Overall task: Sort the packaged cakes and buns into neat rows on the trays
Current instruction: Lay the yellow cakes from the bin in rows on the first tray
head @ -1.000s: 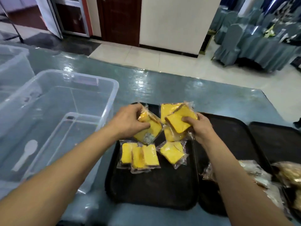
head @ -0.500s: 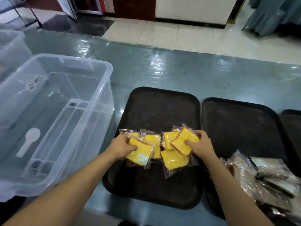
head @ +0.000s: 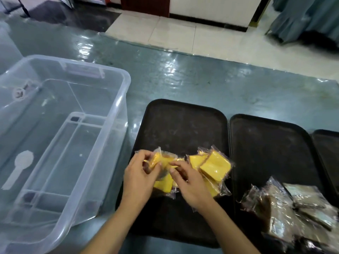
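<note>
Right hand (head: pixel 190 182) has come off the right-side cake, now meeting left hand (head: pixel 140 173) on one pack.
Both are pinching a yellow cake pack (head: pixel 161 160) near the left tray's (head: pixel 183 121) near-left area; remaining cakes (head: pixel 215 165) are lying just right, toward its right edge. Soft, light, slippery film: probably best gripping the wrapper edges.

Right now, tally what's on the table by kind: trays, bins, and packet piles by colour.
Black trays: 3, the left tray, the middle tray and a third tray cut by the frame edge.
Clear plastic bins: 1.
Yellow cake packets: 1 overlapping pile; exact number unclear.
Brown packets: 1 blurred pile; cannot count.
Total: 6.
</note>
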A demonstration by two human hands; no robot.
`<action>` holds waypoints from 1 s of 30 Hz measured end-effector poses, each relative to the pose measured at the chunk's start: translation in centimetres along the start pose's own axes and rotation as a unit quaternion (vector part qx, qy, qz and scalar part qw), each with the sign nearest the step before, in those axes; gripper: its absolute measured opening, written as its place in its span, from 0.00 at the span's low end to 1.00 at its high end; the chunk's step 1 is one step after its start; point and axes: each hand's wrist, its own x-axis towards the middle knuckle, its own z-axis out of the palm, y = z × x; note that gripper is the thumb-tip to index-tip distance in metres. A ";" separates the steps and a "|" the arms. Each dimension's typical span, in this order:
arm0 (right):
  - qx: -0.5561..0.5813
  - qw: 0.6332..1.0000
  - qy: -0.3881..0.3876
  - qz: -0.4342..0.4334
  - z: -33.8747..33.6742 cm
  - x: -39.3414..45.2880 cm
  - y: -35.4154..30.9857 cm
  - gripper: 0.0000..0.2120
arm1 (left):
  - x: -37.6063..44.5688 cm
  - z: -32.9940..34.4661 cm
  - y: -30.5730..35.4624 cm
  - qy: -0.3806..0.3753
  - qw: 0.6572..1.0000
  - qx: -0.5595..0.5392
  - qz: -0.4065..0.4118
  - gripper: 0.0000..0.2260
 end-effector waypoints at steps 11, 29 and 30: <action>0.244 0.935 0.042 0.255 0.6 4.6 -1.3 0.04 | -0.9 1.7 -3.3 -0.092 0.989 0.108 0.037 0.14; -0.051 0.995 0.040 0.074 -2.4 9.2 -2.4 0.32 | 4.6 4.2 -3.2 -0.007 0.998 0.018 -0.054 0.20; -0.056 0.995 0.049 0.067 -2.9 10.3 -2.4 0.32 | 6.0 4.5 -3.0 -0.007 0.999 0.017 -0.050 0.19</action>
